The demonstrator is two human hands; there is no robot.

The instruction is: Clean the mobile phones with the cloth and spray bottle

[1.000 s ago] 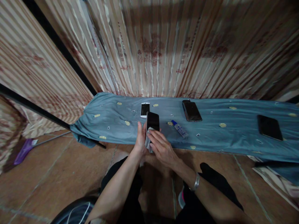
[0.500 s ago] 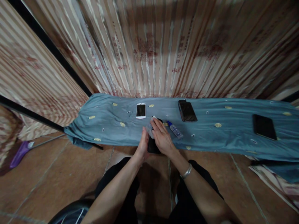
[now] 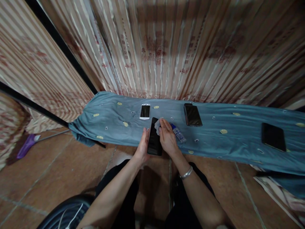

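My left hand (image 3: 142, 147) grips a black smartphone (image 3: 153, 141) by its left edge, thumb along the side, near the front of the cloth-covered bench. Over the phone's right side lies my right hand (image 3: 167, 136), fingers together and pressing a pale grey wiping cloth (image 3: 157, 125) on the upper right of the screen. Part of the cloth is hidden under those fingers. Just right of this hand, a small clear spray bottle (image 3: 179, 133) with a blue top lies on its side.
A blue-green cloth (image 3: 124, 135) covers the long bench. On it lie a white phone (image 3: 145, 111), a dark phone in a case (image 3: 193, 114) and a black tablet-like device (image 3: 273, 136). Striped curtains (image 3: 152, 47) hang behind. A purple broom (image 3: 26, 146) rests on the floor at left.
My right hand with the wiping cloth has slid to the right across the phone, uncovering more of its screen. My left hand still holds the phone. The view has tilted slightly.
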